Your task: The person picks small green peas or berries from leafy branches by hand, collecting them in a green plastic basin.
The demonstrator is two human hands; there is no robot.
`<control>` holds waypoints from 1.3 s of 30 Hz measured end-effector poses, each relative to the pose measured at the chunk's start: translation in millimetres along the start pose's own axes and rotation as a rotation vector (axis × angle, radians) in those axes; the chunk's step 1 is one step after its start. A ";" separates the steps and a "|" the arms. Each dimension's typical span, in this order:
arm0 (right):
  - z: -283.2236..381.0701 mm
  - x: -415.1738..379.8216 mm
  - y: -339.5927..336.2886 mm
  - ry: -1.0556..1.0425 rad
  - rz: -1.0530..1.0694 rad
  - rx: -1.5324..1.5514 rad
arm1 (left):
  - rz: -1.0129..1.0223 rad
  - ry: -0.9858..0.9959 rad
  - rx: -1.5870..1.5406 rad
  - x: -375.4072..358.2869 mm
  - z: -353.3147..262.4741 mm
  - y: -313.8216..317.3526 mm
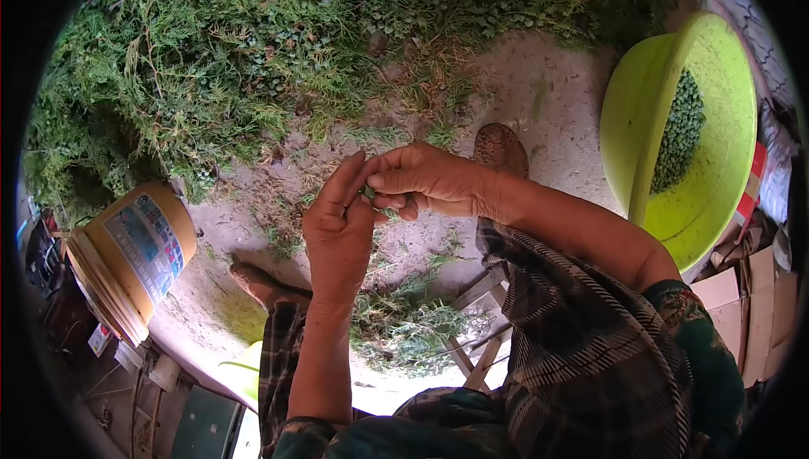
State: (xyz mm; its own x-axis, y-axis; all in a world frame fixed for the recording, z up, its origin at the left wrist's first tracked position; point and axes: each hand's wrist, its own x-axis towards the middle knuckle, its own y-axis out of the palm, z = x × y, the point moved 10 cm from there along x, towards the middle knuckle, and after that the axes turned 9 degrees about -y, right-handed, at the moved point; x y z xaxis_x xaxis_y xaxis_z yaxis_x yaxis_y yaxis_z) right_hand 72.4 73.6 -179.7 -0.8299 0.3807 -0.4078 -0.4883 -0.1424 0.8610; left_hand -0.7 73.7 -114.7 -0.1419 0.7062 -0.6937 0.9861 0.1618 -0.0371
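Observation:
My left hand [339, 214] and my right hand [431, 181] meet in front of me, fingers curled and touching. A small green piece [368, 193], like one of the seed cones, shows at the left fingers and is mostly covered. The right thumb and fingers are pinched together beside it; whatever lies between them is hidden. Just past the hands spreads a large heap of leafy green conifer branches [253, 46] dotted with small green cones. Off to the right, a lime-green basin [624, 113] stands with a pile of green cones [681, 134] in it.
A yellow-brown bucket [181, 227] with a label stands at the left. Loose sprigs [413, 324] lie on the floor near a wooden stool frame [484, 366]. Flattened cardboard [720, 290] is at the right. My shoes [501, 151] rest on the dusty floor.

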 end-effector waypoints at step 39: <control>-4.5 7.1 -11.8 -0.001 -0.230 0.134 | -0.173 0.093 -0.164 -15.7 -15.9 -16.4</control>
State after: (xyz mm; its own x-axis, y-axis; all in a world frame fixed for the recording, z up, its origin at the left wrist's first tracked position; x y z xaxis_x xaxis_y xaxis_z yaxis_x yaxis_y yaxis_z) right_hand 71.0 73.9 -194.1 -0.7009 0.3896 -0.5974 -0.6243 0.0700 0.7781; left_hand -16.0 70.9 -91.7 -0.3217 0.7174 -0.6179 0.9205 0.3898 -0.0266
